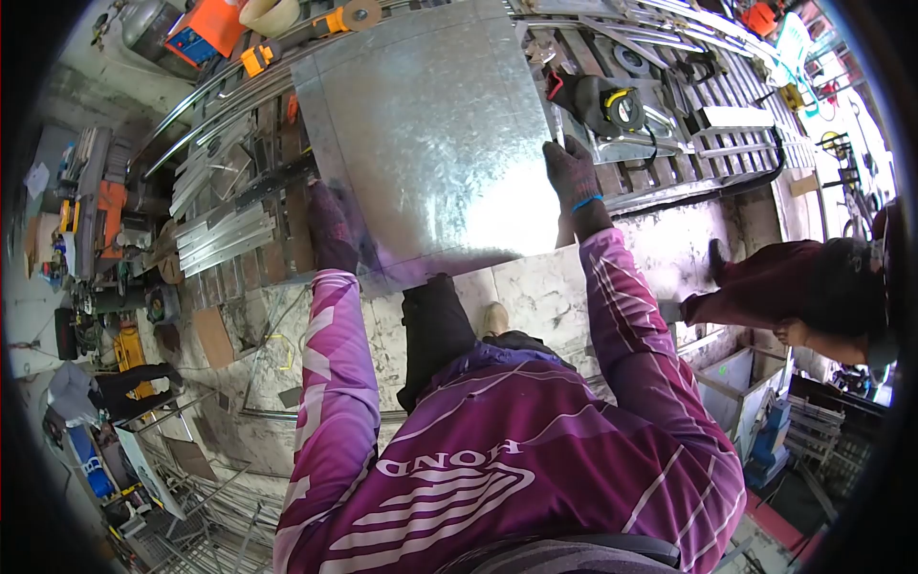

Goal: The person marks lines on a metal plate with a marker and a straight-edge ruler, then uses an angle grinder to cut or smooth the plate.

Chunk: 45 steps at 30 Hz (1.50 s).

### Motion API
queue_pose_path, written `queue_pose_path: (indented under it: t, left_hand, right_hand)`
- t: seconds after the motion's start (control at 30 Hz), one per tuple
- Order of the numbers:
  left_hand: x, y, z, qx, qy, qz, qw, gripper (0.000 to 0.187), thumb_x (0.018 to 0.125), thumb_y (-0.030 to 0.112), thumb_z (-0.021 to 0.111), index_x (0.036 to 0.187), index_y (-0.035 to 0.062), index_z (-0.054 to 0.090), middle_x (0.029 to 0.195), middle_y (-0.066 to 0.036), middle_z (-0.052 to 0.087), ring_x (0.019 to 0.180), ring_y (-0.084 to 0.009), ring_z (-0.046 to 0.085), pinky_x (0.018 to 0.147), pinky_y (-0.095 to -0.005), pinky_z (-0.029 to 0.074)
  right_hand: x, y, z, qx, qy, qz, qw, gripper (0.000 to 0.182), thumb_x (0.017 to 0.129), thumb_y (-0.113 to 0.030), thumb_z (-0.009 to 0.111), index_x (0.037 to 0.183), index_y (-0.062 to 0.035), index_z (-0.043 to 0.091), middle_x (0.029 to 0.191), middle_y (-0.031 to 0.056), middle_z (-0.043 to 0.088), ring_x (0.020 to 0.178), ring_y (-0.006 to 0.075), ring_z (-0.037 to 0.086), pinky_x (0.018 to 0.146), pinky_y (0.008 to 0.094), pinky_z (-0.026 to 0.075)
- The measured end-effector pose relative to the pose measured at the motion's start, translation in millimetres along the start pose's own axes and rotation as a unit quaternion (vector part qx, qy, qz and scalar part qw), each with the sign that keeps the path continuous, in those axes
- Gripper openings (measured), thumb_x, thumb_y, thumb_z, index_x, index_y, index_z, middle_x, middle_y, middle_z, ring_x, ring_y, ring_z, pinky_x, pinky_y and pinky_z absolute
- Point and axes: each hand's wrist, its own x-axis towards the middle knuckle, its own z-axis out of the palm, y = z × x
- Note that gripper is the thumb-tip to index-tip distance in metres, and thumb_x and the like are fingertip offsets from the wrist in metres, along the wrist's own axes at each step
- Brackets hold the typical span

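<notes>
A large, shiny sheet of metal (430, 134) spans the middle of the head view, with lines marked near its edges. My left hand (330, 225), in a dark glove, grips its left edge near the lower corner. At the right edge my right hand (574, 177), also gloved, holds the sheet with its fingers closed on the rim. The sheet's far part lies over the slatted metal workbench (679, 172). Just right of the sheet, a black and yellow tape measure (622, 107) rests on the bench.
Thin metal strips (225, 239) lie on the bench at left. An orange machine (205, 31) stands at the far left. Another person (794, 287) is at the right, near an open box (741, 387). Metal rods and a rack (206, 517) occupy the lower left.
</notes>
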Motion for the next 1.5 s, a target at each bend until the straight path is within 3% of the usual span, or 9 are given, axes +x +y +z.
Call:
queue_pose_path:
  t: [0.23, 0.47, 0.6, 0.67, 0.83, 1.03, 1.2, 1.3, 1.5]
  left_hand:
    - [-9.9, 24.9, -0.5, 0.0, -0.006, -0.057, 0.998, 0.068, 0.102, 0.056, 0.046, 0.105, -0.0065, 0.071, 0.085, -0.011, 0.071, 0.076, -0.0252, 0.064, 0.07, -0.0375, 0.052]
    - [7.8, -0.1, -2.6, 0.047, -0.014, -0.072, 0.996, 0.07, 0.102, 0.056, 0.043, 0.099, -0.0088, 0.069, 0.083, -0.018, 0.07, 0.077, -0.0283, 0.066, 0.067, -0.0403, 0.051]
    - [5.4, 2.2, -3.4, 0.072, -0.019, -0.07, 0.995, 0.07, 0.102, 0.056, 0.042, 0.1, -0.0081, 0.069, 0.09, -0.021, 0.072, 0.081, -0.0306, 0.067, 0.069, -0.0402, 0.051]
    - [1.4, 7.0, -3.3, 0.065, -0.024, -0.063, 0.996, 0.068, 0.102, 0.055, 0.043, 0.1, -0.0076, 0.069, 0.089, -0.021, 0.072, 0.08, -0.0306, 0.066, 0.069, -0.0412, 0.05]
    - [0.2, 10.8, -1.5, 0.092, -0.009, -0.095, 0.991, 0.065, 0.103, 0.052, 0.043, 0.101, -0.0078, 0.067, 0.092, -0.026, 0.071, 0.082, -0.0371, 0.065, 0.072, -0.0448, 0.05]
    - [6.8, -12.5, -7.6, 0.155, -0.069, 0.141, 0.975, 0.06, 0.105, 0.046, 0.039, 0.103, -0.0074, 0.066, 0.102, -0.033, 0.068, 0.087, -0.0469, 0.062, 0.074, -0.0473, 0.049]
    - [-12.7, 27.9, 5.3, -0.043, -0.018, -0.108, 0.993, 0.057, 0.105, 0.05, 0.044, 0.09, -0.0008, 0.065, 0.083, -0.015, 0.066, 0.075, -0.0305, 0.06, 0.068, -0.0421, 0.048]
    - [14.7, -18.0, -13.8, -0.045, -0.083, -0.09, 0.991, 0.05, 0.099, 0.062, 0.053, 0.102, 0.0127, 0.061, 0.094, 0.002, 0.056, 0.082, -0.0142, 0.053, 0.073, -0.0326, 0.049]
    - [5.1, 1.4, -1.3, -0.03, 0.001, -0.102, 0.994, 0.051, 0.096, 0.064, 0.056, 0.083, 0.0144, 0.058, 0.079, 0.003, 0.052, 0.069, -0.0146, 0.048, 0.06, -0.0347, 0.042]
  right_hand:
    - [-2.8, -10.3, 1.4, -0.028, 0.008, 0.011, 1.0, 0.014, 0.091, -0.016, 0.065, 0.087, -0.0028, 0.062, 0.073, -0.0036, 0.051, 0.066, 0.0064, 0.044, 0.059, 0.0249, 0.037]
    - [12.0, 23.9, -9.5, -0.247, 0.007, -0.182, 0.952, 0.021, 0.091, -0.02, 0.064, 0.081, -0.0031, 0.059, 0.072, -0.0018, 0.051, 0.067, 0.0086, 0.045, 0.061, 0.0285, 0.04]
    - [7.0, 16.0, -5.7, -0.124, 0.005, -0.065, 0.99, 0.02, 0.091, -0.02, 0.064, 0.082, -0.0033, 0.059, 0.072, -0.0023, 0.051, 0.067, 0.0076, 0.044, 0.061, 0.0276, 0.04]
    - [11.5, 27.4, -5.1, -0.133, 0.002, -0.178, 0.975, 0.008, 0.09, -0.008, 0.061, 0.084, -0.0032, 0.059, 0.071, 0.0127, 0.054, 0.063, 0.0235, 0.052, 0.058, 0.0376, 0.042]
    - [3.2, 6.6, -2.9, -0.067, 0.002, -0.089, 0.994, 0.012, 0.091, -0.015, 0.064, 0.087, -0.0036, 0.061, 0.072, 0.001, 0.052, 0.065, 0.0097, 0.046, 0.059, 0.029, 0.04]
    - [-7.4, -6.1, 1.7, 0.014, 0.031, 0.042, 0.999, 0.013, 0.092, -0.018, 0.068, 0.093, -0.0054, 0.064, 0.074, -0.0051, 0.053, 0.062, 0.0048, 0.045, 0.055, 0.0236, 0.037]
    - [0.0, 3.6, -0.2, 0.033, 0.014, 0.04, 0.999, 0.016, 0.093, -0.019, 0.068, 0.098, -0.0031, 0.067, 0.074, -0.0043, 0.055, 0.064, 0.0057, 0.047, 0.057, 0.0248, 0.039]
    - [7.5, 22.8, -2.0, 0.046, 0.01, 0.026, 0.999, 0.02, 0.093, -0.02, 0.068, 0.1, -0.0011, 0.067, 0.075, -0.0024, 0.056, 0.067, 0.0074, 0.047, 0.059, 0.0274, 0.04]
    - [1.9, 12.4, -1.9, 0.0, 0.024, 0.009, 1.0, 0.019, 0.092, -0.02, 0.069, 0.094, -0.0023, 0.065, 0.072, -0.0018, 0.053, 0.065, 0.0079, 0.046, 0.058, 0.0278, 0.038]
